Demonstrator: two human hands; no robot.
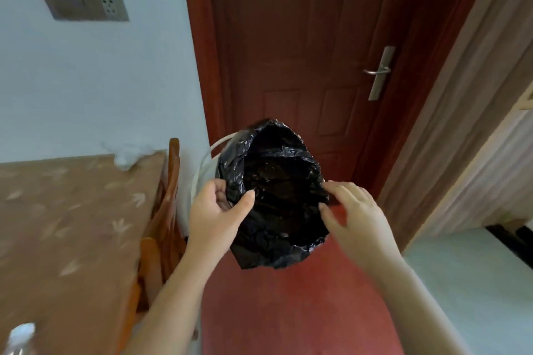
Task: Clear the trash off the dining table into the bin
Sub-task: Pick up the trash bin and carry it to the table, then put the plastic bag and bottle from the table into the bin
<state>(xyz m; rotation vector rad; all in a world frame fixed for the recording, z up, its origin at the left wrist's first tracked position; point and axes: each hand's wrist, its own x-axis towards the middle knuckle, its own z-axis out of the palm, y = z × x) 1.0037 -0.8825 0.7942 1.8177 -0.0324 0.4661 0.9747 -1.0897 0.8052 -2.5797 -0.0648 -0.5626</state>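
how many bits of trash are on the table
2. A white crumpled wad lies at the far corner of the table by the wall; a pale, blurry item sits at its near left edge, cropped. The table runs out of view, so more may be hidden.

The desk (72, 225) is on the left. A brown cloth with pale leaf shapes covers its top. A crumpled white wad (127, 154) lies at the far edge of the desk, right by the wall. A blurry see-through thing (20, 337) sits on the near corner; what it is cannot be told. The floor (288, 311) is red, and pale farther right. A wooden chair (167, 210) stands just beside the desk.
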